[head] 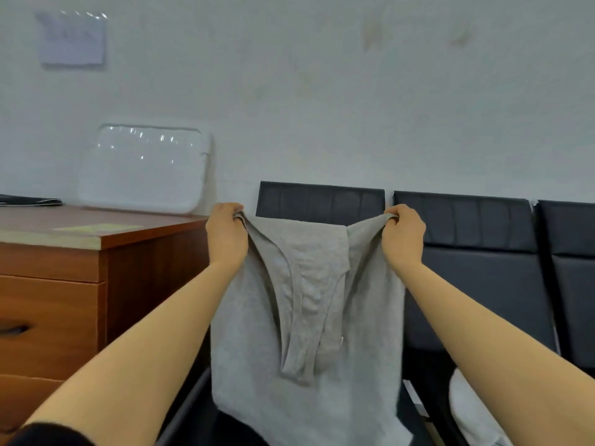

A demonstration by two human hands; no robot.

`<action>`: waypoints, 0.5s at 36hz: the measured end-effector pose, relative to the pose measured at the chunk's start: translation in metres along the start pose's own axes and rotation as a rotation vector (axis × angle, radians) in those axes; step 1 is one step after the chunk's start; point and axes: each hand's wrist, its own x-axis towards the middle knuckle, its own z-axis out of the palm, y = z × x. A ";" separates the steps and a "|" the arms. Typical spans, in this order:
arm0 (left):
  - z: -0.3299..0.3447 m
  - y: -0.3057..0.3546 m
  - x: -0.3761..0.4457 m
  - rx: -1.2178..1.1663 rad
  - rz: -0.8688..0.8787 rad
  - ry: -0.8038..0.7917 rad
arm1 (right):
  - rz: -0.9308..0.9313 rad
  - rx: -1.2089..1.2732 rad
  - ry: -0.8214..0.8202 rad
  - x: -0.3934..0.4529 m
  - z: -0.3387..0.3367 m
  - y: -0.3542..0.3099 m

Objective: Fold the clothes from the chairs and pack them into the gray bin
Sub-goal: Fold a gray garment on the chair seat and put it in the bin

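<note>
Hanging between both hands (314, 233): gray garment (306, 317)

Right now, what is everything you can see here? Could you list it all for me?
gray garment: one, light gray, held up by its top corners in front of the chairs
chairs: three visible, black, in a row against the wall
white cloth: one, white, on a chair seat at lower right
wooden cabinet: one, reddish brown with drawers, at left
white tray: one, white, leaning on the wall atop the cabinet
paper sheet: one, pale, stuck on the wall, upper left
left hand: grips the garment's left corner
right hand: grips the garment's right corner
</note>
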 end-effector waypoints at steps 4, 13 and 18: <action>0.002 -0.008 0.001 0.144 0.157 -0.114 | 0.049 0.049 0.005 0.000 -0.001 0.003; -0.008 -0.021 0.009 0.646 0.168 -0.147 | -0.063 -0.079 -0.115 0.003 -0.005 0.022; -0.009 -0.019 0.003 0.989 0.242 -0.246 | -0.046 -0.115 -0.177 0.000 -0.005 0.031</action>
